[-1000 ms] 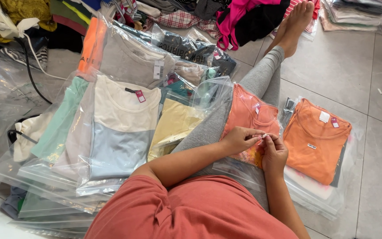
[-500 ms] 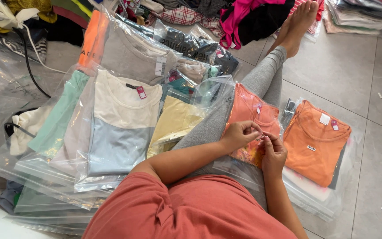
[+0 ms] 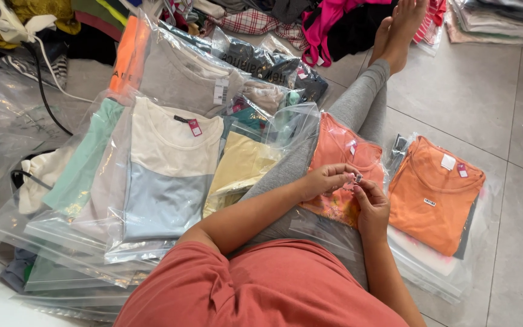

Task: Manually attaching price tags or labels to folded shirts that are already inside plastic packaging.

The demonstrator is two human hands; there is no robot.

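Terracotta top point(image 3: 261, 290) — grey leggings point(image 3: 358, 109)

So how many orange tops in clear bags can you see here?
2: one bagged orange top lies on the person's lap under both hands, the other orange top lies on the floor to its right. More may be hidden in the piles.
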